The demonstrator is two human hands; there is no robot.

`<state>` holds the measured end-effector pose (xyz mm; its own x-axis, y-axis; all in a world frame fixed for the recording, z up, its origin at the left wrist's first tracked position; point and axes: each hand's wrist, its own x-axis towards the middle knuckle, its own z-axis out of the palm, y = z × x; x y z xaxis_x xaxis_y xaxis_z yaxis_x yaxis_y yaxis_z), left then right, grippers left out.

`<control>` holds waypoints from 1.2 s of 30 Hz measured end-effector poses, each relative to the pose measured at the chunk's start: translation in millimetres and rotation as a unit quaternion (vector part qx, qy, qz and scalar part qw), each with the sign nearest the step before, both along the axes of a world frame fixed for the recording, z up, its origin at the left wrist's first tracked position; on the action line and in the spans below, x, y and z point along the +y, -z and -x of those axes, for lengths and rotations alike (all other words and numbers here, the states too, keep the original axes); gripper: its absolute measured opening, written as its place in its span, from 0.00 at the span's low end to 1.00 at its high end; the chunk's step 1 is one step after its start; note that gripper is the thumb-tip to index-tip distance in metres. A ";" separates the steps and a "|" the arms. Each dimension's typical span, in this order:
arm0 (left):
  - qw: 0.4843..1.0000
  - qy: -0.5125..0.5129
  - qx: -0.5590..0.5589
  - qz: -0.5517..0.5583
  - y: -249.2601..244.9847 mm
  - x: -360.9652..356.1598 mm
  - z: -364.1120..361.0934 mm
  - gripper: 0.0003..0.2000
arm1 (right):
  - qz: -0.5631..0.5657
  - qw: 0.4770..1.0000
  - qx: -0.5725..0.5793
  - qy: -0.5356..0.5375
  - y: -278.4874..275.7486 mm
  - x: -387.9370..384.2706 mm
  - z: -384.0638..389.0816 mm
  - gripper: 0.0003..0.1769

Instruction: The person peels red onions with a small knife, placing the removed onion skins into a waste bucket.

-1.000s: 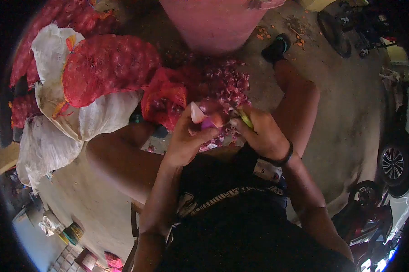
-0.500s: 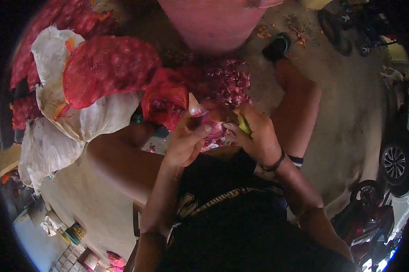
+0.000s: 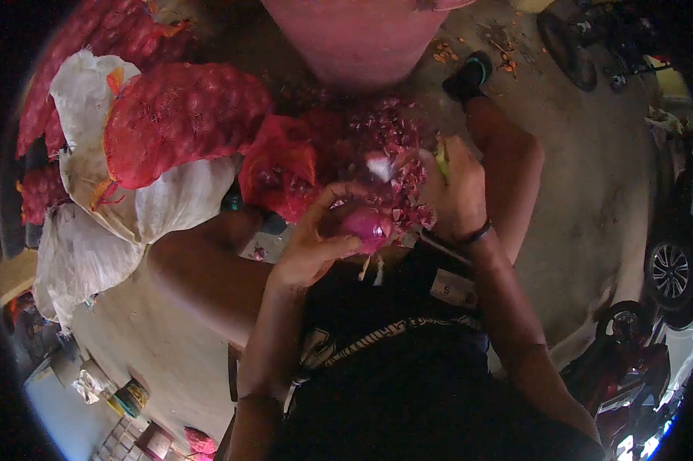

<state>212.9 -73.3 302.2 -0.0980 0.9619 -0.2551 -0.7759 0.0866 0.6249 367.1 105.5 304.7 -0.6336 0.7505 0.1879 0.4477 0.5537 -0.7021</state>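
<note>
Onion (image 3: 368, 225) | in left hand (image 3: 315, 244) grip | right hand (image 3: 463, 192) apart, holding green object (image 3: 442, 159)

The left hand (image 3: 313, 240) grips a glossy purple-red onion (image 3: 366, 224). The right hand (image 3: 459, 190), apart from it, holds a yellow-green object (image 3: 442, 159). A filled red mesh sack (image 3: 186, 119) lies against white woven sacking (image 3: 179, 196).

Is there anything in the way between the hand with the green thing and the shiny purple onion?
Nothing I can see blocks the gap between the right hand and the onion in the left hand. The peelings show behind that gap and seem to lie lower, on the floor.
</note>
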 end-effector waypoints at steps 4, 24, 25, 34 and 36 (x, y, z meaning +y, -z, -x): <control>0.998 -0.058 -0.029 -0.004 1.9 -0.1 -1.0 0.28 | 0.073 0.995 -0.005 -0.065 18.8 8.6 -8.3 0.16; 0.982 -0.178 -0.046 -0.047 -2.6 4.6 -8.6 0.24 | 0.248 0.932 0.166 -0.203 -13.8 -65.2 -8.9 0.25; 0.982 -0.174 -0.051 -0.054 -2.1 4.0 -7.3 0.24 | 0.259 0.933 0.144 -0.202 -18.6 -62.7 -9.6 0.24; 0.991 -0.123 -0.031 -0.048 -3.3 4.1 -1.6 0.25 | 0.391 0.895 0.189 -0.103 -18.5 -61.3 -7.5 0.21; 0.993 -0.106 -0.031 -0.040 0.3 1.0 0.4 0.25 | 0.408 0.888 0.199 -0.072 -17.6 -57.9 -6.0 0.22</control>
